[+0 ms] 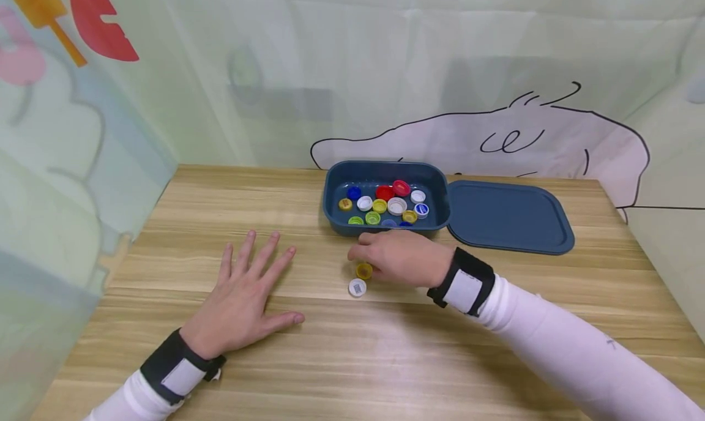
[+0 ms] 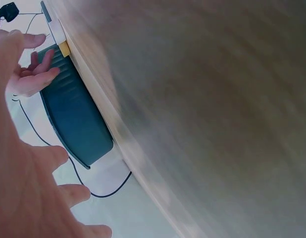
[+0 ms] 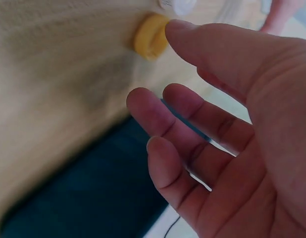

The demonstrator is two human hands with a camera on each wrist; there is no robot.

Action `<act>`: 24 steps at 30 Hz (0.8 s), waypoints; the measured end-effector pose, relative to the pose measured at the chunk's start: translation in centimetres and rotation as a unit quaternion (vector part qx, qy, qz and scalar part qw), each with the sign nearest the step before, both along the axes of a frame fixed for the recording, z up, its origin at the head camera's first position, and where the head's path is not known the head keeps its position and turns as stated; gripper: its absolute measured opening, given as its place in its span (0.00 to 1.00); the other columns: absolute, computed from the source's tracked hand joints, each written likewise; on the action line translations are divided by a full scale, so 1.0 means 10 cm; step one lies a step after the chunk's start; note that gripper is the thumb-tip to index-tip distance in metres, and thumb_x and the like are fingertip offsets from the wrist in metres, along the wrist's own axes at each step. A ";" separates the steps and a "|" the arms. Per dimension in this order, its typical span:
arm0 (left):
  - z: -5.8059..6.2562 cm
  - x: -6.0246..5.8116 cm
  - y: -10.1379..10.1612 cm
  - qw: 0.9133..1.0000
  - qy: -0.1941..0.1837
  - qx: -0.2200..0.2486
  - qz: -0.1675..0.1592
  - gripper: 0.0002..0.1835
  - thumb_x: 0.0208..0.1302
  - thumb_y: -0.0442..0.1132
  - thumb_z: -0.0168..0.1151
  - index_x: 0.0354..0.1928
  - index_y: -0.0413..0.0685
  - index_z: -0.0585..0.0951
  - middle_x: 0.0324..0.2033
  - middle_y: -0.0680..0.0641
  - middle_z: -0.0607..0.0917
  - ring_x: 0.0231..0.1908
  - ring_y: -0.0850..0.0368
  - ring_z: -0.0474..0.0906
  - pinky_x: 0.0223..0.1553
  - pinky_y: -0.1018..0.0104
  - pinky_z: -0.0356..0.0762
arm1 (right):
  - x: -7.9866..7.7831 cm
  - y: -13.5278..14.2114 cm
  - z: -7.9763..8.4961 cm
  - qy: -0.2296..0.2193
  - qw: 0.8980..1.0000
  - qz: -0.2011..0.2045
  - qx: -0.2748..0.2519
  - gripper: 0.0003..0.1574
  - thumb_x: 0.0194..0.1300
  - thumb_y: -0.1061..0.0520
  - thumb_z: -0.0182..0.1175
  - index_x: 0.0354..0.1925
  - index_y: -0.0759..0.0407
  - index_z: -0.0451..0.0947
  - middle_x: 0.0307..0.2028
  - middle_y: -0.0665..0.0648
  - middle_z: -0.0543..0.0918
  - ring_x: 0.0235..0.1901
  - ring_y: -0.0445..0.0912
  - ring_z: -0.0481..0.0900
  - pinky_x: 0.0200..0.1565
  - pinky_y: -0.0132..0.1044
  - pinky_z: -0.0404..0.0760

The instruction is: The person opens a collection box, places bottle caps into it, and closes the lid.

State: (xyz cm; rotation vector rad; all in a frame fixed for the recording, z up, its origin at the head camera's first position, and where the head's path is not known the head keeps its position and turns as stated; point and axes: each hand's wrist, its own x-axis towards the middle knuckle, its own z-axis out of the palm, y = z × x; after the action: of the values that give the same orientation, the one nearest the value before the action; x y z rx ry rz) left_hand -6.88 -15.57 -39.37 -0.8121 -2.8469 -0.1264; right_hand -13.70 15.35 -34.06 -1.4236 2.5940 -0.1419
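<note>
My right hand [image 1: 401, 259] is just in front of the blue box, its fingers loosely bent. Close to its thumb [image 3: 185, 29] is a yellow bottle cap [image 1: 364, 271]; the right wrist view shows nothing between thumb and fingers. Whether the thumb touches the cap, I cannot tell. A white bottle cap [image 1: 357, 287] lies on the table just nearer to me. My left hand [image 1: 242, 301] rests spread on the wooden table, fingers straight, holding nothing. Inside the dark blue box [image 1: 385, 230] are several bottle caps in red, white, yellow, green and blue.
A dark blue lid [image 1: 509, 217] lies flat to the right of the box, against its side. Behind the table [image 1: 330, 360] hangs a printed curtain [image 1: 385, 72], which also covers the left side.
</note>
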 end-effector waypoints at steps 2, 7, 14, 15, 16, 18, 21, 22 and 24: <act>0.00 0.00 0.00 1.000 -0.001 0.000 0.000 0.56 0.48 0.83 0.42 0.76 0.60 0.57 0.75 0.44 0.48 0.72 0.40 0.28 0.63 0.32 0.34 | 0.00 -0.01 -0.04 0.002 1.000 0.002 0.004 0.27 0.58 0.54 0.68 0.56 0.50 0.77 0.45 0.48 0.79 0.36 0.38 0.75 0.45 0.31 0.77; -0.01 0.00 0.00 1.000 -0.004 0.000 0.002 0.56 0.48 0.82 0.43 0.76 0.60 0.57 0.75 0.44 0.48 0.72 0.40 0.28 0.63 0.34 0.30 | -0.01 -0.03 -0.12 -0.002 1.000 0.001 0.014 0.26 0.57 0.53 0.69 0.55 0.50 0.78 0.44 0.48 0.79 0.35 0.38 0.76 0.45 0.31 0.77; 0.00 0.01 0.01 1.000 -0.003 0.000 0.001 0.56 0.48 0.83 0.44 0.76 0.60 0.57 0.75 0.45 0.47 0.72 0.41 0.27 0.63 0.32 0.34 | -0.02 -0.08 -0.15 -0.008 0.999 -0.001 0.046 0.22 0.58 0.51 0.68 0.51 0.51 0.80 0.41 0.48 0.80 0.33 0.40 0.75 0.44 0.33 0.77; 0.00 0.01 0.01 1.000 -0.005 0.000 0.001 0.56 0.48 0.82 0.44 0.76 0.60 0.57 0.75 0.45 0.47 0.72 0.41 0.27 0.63 0.32 0.33 | -0.01 -0.08 -0.15 -0.007 0.999 0.000 0.048 0.21 0.58 0.50 0.67 0.51 0.51 0.80 0.41 0.48 0.80 0.33 0.40 0.75 0.44 0.33 0.77; 0.00 0.01 0.01 1.000 -0.005 0.000 0.001 0.56 0.48 0.82 0.44 0.76 0.60 0.56 0.75 0.45 0.47 0.72 0.41 0.27 0.63 0.33 0.33 | -0.01 -0.08 -0.14 -0.007 0.999 -0.001 0.048 0.20 0.59 0.50 0.67 0.50 0.51 0.80 0.40 0.47 0.80 0.33 0.40 0.75 0.44 0.33 0.77; 0.00 0.01 0.01 1.000 -0.007 0.000 0.001 0.56 0.48 0.83 0.44 0.76 0.60 0.56 0.75 0.45 0.47 0.72 0.41 0.27 0.63 0.33 0.32 | -0.01 -0.07 -0.11 -0.007 0.999 -0.005 0.042 0.19 0.60 0.50 0.66 0.50 0.50 0.80 0.39 0.46 0.79 0.33 0.40 0.74 0.43 0.32 0.77; 0.00 0.00 0.00 1.000 -0.009 -0.001 0.000 0.56 0.48 0.83 0.43 0.76 0.60 0.56 0.75 0.44 0.47 0.72 0.41 0.26 0.63 0.33 0.31 | -0.01 -0.06 -0.01 0.000 1.000 -0.011 0.023 0.20 0.59 0.48 0.66 0.50 0.49 0.80 0.38 0.45 0.78 0.33 0.39 0.74 0.42 0.31 0.76; 0.01 0.00 0.00 1.000 -0.010 -0.001 0.000 0.56 0.48 0.83 0.44 0.76 0.60 0.56 0.75 0.44 0.47 0.72 0.41 0.26 0.63 0.34 0.30 | -0.01 -0.05 0.05 0.003 1.000 -0.015 0.016 0.21 0.59 0.48 0.66 0.51 0.49 0.80 0.39 0.45 0.78 0.34 0.39 0.74 0.42 0.31 0.76; 0.02 0.00 0.00 1.000 -0.009 0.000 -0.001 0.56 0.48 0.83 0.43 0.76 0.59 0.56 0.75 0.44 0.47 0.72 0.40 0.27 0.63 0.35 0.28 | -0.04 -0.05 0.16 0.015 1.000 -0.022 0.006 0.22 0.58 0.46 0.67 0.51 0.48 0.80 0.40 0.44 0.79 0.35 0.38 0.75 0.43 0.30 0.76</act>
State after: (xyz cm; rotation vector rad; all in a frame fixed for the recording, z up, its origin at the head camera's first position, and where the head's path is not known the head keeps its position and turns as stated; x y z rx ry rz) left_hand -6.90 -15.56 -39.21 -0.8184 -2.8624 -0.1348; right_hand -14.13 14.90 -32.45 -1.3750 2.6474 -0.1118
